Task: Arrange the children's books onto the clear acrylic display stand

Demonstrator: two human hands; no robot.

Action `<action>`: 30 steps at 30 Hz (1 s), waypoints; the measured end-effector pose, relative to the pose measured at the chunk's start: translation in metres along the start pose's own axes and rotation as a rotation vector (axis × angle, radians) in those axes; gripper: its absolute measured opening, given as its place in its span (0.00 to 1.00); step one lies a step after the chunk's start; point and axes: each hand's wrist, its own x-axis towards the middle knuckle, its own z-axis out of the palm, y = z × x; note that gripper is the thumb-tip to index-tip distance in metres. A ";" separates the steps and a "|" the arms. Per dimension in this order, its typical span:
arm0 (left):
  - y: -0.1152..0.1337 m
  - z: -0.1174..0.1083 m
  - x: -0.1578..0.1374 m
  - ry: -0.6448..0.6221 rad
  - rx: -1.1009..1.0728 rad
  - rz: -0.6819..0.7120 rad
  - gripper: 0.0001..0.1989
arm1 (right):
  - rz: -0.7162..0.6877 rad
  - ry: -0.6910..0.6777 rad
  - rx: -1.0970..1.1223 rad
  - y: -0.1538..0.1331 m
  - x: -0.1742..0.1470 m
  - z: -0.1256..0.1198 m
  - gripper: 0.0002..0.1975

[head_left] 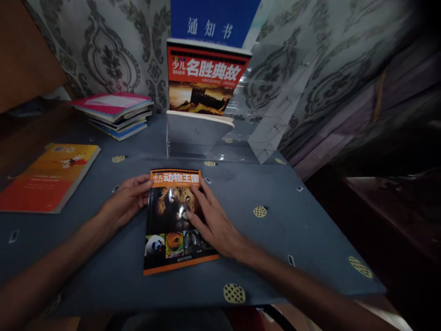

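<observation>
A children's book with an orange-edged dark cover [172, 216], showing a lion, a panda and other animals, lies closed on the table in front of me. My left hand [129, 197] is at its upper left edge, fingers curled and thumb against the border; the fingertips are partly hidden. Across the right side of the cover rests my right hand [213, 220], its fingers stretched out and apart over the lion picture. This hand covers part of the book's right edge.
Behind the book stands a clear acrylic rack [268, 133] holding a red-topped book [210, 69] and a blue booklet [213, 23]. A stack of books [113, 112] is at the back left, an orange-red book [51, 177] nearer. A patterned cloth [275, 257] covers the table.
</observation>
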 end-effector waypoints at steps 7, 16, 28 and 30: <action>0.000 -0.003 0.002 -0.006 -0.107 0.061 0.09 | 0.152 0.203 0.338 0.015 0.044 0.014 0.33; -0.005 0.024 0.003 0.237 -0.177 0.008 0.09 | 0.426 0.235 1.346 -0.003 0.059 0.011 0.21; -0.013 0.062 0.010 0.053 -0.298 -0.219 0.30 | 0.630 0.108 1.536 -0.003 0.059 -0.006 0.15; -0.015 0.061 0.009 0.003 -0.325 -0.201 0.31 | 0.616 0.124 1.524 -0.004 0.058 -0.005 0.14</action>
